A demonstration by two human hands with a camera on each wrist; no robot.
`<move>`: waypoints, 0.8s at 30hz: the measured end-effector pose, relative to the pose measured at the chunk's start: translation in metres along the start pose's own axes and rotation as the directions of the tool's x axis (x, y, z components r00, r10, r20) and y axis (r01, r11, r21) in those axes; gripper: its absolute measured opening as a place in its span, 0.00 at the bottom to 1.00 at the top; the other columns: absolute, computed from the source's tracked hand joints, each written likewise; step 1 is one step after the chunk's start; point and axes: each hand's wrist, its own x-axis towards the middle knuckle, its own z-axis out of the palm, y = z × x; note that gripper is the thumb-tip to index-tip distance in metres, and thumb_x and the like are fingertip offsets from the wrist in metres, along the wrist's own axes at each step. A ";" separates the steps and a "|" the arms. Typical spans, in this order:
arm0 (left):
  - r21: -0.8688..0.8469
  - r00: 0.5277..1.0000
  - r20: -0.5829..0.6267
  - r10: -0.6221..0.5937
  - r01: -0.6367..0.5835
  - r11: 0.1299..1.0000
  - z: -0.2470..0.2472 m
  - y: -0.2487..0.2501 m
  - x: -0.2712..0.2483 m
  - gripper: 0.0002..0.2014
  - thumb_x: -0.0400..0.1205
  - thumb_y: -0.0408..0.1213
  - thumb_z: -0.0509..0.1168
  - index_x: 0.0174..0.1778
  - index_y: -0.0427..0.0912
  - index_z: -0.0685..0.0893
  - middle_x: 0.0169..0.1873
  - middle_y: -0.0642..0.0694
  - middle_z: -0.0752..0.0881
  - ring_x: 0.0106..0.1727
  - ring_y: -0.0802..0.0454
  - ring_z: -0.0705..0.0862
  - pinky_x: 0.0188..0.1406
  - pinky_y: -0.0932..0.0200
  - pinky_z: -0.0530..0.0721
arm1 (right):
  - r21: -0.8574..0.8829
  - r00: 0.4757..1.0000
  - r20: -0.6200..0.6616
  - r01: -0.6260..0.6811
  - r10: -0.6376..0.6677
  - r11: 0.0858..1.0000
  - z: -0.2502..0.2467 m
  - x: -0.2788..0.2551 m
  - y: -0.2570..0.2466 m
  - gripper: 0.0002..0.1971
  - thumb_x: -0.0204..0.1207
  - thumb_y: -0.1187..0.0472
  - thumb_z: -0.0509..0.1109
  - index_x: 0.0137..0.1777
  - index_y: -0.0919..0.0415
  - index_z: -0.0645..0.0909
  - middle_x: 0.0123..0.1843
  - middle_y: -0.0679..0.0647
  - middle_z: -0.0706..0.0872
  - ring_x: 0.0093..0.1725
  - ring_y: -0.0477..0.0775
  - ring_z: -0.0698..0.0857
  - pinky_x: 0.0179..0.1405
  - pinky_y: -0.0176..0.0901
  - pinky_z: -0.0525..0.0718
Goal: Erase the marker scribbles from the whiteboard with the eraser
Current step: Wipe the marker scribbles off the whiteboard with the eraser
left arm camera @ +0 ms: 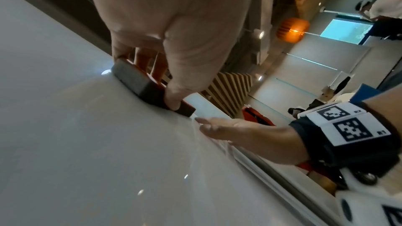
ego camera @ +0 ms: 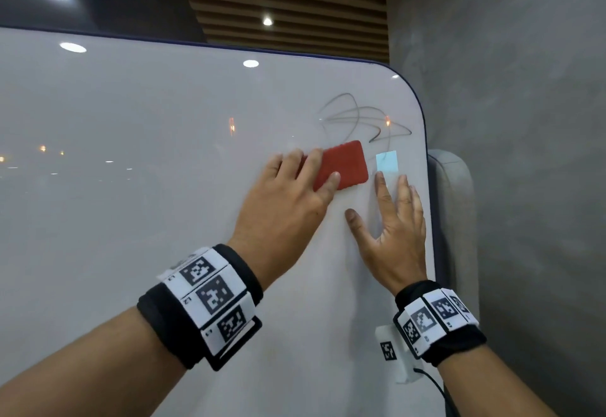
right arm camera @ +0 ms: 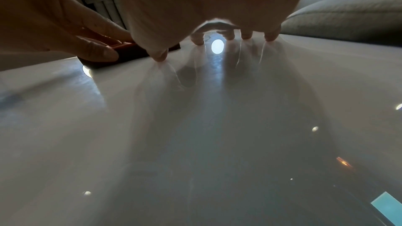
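A red-backed eraser lies flat against the whiteboard, its dark felt face on the surface. My left hand grips its left end, thumb on the lower edge and fingers over the top. Grey marker scribbles loop just above and to the right of the eraser, near the board's upper right corner. My right hand rests on the board below them with fingers spread straight, fingertips touching the surface. The eraser sits just left of its thumb.
The board's dark rounded frame runs close to the right of my right hand. A grey padded chair back stands behind that edge, against a grey wall. A pale blue window reflection shows on the board by the scribbles.
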 end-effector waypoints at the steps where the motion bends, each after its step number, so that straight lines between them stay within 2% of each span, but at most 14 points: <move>1: 0.007 1.000 0.006 0.011 -0.011 1.000 0.000 -0.002 0.001 0.30 0.76 0.33 0.52 0.76 0.44 0.79 0.73 0.31 0.75 0.68 0.31 0.76 0.69 0.35 0.76 | 0.001 1.000 0.000 0.000 0.000 1.000 0.000 0.000 0.000 0.40 0.75 0.23 0.48 0.85 0.31 0.43 0.90 0.51 0.45 0.88 0.51 0.42 0.84 0.59 0.47; 3: 0.029 0.998 -0.035 -0.060 0.061 0.998 -0.008 -0.013 0.011 0.30 0.77 0.32 0.54 0.77 0.45 0.78 0.73 0.32 0.74 0.68 0.32 0.75 0.69 0.37 0.75 | 0.003 1.000 -0.001 -0.001 0.001 1.000 -0.001 0.000 0.000 0.39 0.75 0.24 0.49 0.85 0.31 0.44 0.90 0.51 0.45 0.88 0.50 0.42 0.85 0.59 0.47; 6: 0.046 0.960 -0.094 -0.265 0.270 0.962 -0.019 -0.033 0.031 0.29 0.81 0.33 0.62 0.81 0.48 0.72 0.75 0.34 0.71 0.70 0.33 0.72 0.70 0.38 0.72 | 0.006 1.000 0.020 0.000 0.000 1.000 -0.002 -0.001 0.002 0.39 0.75 0.24 0.48 0.86 0.30 0.44 0.90 0.49 0.44 0.88 0.48 0.41 0.85 0.58 0.46; 7: 0.051 0.953 -0.095 -0.289 0.295 0.954 -0.020 -0.034 0.034 0.29 0.81 0.34 0.63 0.81 0.48 0.71 0.75 0.34 0.70 0.71 0.33 0.72 0.71 0.38 0.71 | 0.005 1.000 0.022 0.001 -0.001 1.000 -0.002 -0.001 0.002 0.39 0.75 0.24 0.48 0.86 0.31 0.44 0.90 0.49 0.44 0.88 0.48 0.41 0.85 0.58 0.46; 8: 0.050 0.959 -0.090 -0.270 0.275 0.960 -0.018 -0.032 0.034 0.29 0.81 0.34 0.62 0.81 0.48 0.71 0.75 0.33 0.70 0.71 0.33 0.72 0.71 0.37 0.71 | 0.004 1.000 0.020 0.000 -0.001 1.000 -0.003 0.000 0.002 0.39 0.75 0.24 0.48 0.86 0.31 0.44 0.90 0.49 0.44 0.88 0.48 0.41 0.85 0.57 0.46; 10: 0.028 0.992 -0.055 -0.110 0.112 0.993 -0.010 -0.022 0.027 0.28 0.79 0.32 0.60 0.78 0.46 0.76 0.73 0.33 0.73 0.69 0.32 0.74 0.69 0.37 0.73 | 0.006 1.000 0.013 -0.002 0.002 1.000 -0.001 0.000 0.002 0.39 0.75 0.24 0.48 0.86 0.31 0.45 0.90 0.50 0.45 0.88 0.48 0.41 0.85 0.57 0.46; 12: 0.019 0.998 -0.031 0.056 -0.055 0.998 -0.002 -0.013 0.019 0.29 0.76 0.32 0.58 0.75 0.47 0.80 0.72 0.34 0.76 0.67 0.33 0.76 0.67 0.38 0.75 | 0.008 1.000 0.015 -0.004 0.004 1.000 -0.001 -0.001 0.001 0.39 0.75 0.25 0.48 0.86 0.31 0.44 0.90 0.50 0.45 0.88 0.48 0.41 0.84 0.56 0.44; 13: 0.017 0.997 -0.023 0.076 -0.076 0.997 -0.002 -0.014 0.019 0.29 0.76 0.32 0.58 0.75 0.47 0.81 0.71 0.35 0.77 0.67 0.34 0.76 0.67 0.39 0.76 | 0.011 1.000 0.014 -0.003 0.003 1.000 -0.001 0.000 0.001 0.40 0.75 0.24 0.48 0.86 0.31 0.45 0.90 0.50 0.45 0.88 0.48 0.41 0.84 0.56 0.44; 15: 0.014 0.999 -0.041 0.013 -0.012 1.000 -0.008 -0.022 0.027 0.29 0.76 0.32 0.58 0.76 0.49 0.79 0.72 0.35 0.77 0.67 0.34 0.76 0.66 0.40 0.75 | 0.015 1.000 -0.007 -0.001 0.001 1.000 -0.002 0.001 0.002 0.40 0.74 0.24 0.49 0.86 0.32 0.48 0.90 0.51 0.47 0.88 0.50 0.44 0.85 0.57 0.47; 18: 0.034 0.971 -0.100 -0.215 0.220 0.975 -0.019 -0.034 0.046 0.28 0.82 0.35 0.63 0.80 0.50 0.73 0.73 0.36 0.73 0.71 0.35 0.73 0.70 0.39 0.72 | 0.009 1.000 -0.022 0.010 -0.010 1.000 -0.004 0.004 0.002 0.40 0.74 0.25 0.49 0.86 0.34 0.51 0.90 0.53 0.50 0.88 0.53 0.47 0.85 0.58 0.49; 20: 0.039 0.957 -0.098 -0.273 0.278 0.960 -0.020 -0.034 0.053 0.28 0.82 0.36 0.64 0.81 0.49 0.72 0.74 0.35 0.72 0.72 0.34 0.72 0.71 0.38 0.71 | 0.004 1.000 -0.019 0.015 -0.015 1.000 -0.004 0.004 0.003 0.40 0.74 0.25 0.49 0.86 0.34 0.51 0.90 0.53 0.50 0.88 0.54 0.47 0.84 0.58 0.50; 21: 0.032 0.967 -0.088 -0.239 0.242 0.970 -0.019 -0.030 0.053 0.28 0.81 0.35 0.63 0.80 0.49 0.73 0.73 0.34 0.73 0.71 0.33 0.72 0.70 0.38 0.72 | 0.003 1.000 -0.018 0.014 -0.014 1.000 -0.004 0.004 0.003 0.40 0.75 0.25 0.49 0.86 0.34 0.51 0.90 0.53 0.50 0.88 0.54 0.47 0.85 0.58 0.50; 22: 0.023 0.985 -0.074 -0.155 0.157 0.987 -0.015 -0.025 0.051 0.27 0.80 0.34 0.62 0.78 0.48 0.75 0.72 0.34 0.74 0.69 0.33 0.74 0.68 0.37 0.73 | 0.003 1.000 -0.018 0.013 -0.013 1.000 -0.003 0.004 0.003 0.39 0.75 0.25 0.49 0.86 0.34 0.50 0.90 0.53 0.49 0.88 0.53 0.46 0.85 0.58 0.50; 24: 0.022 0.996 -0.058 0.071 -0.070 0.997 -0.007 -0.015 0.045 0.27 0.78 0.33 0.61 0.75 0.48 0.80 0.70 0.35 0.77 0.67 0.34 0.76 0.65 0.39 0.75 | 0.005 1.000 -0.012 0.011 -0.011 1.000 -0.003 0.004 0.003 0.39 0.75 0.25 0.49 0.86 0.33 0.49 0.90 0.52 0.49 0.88 0.53 0.46 0.85 0.58 0.48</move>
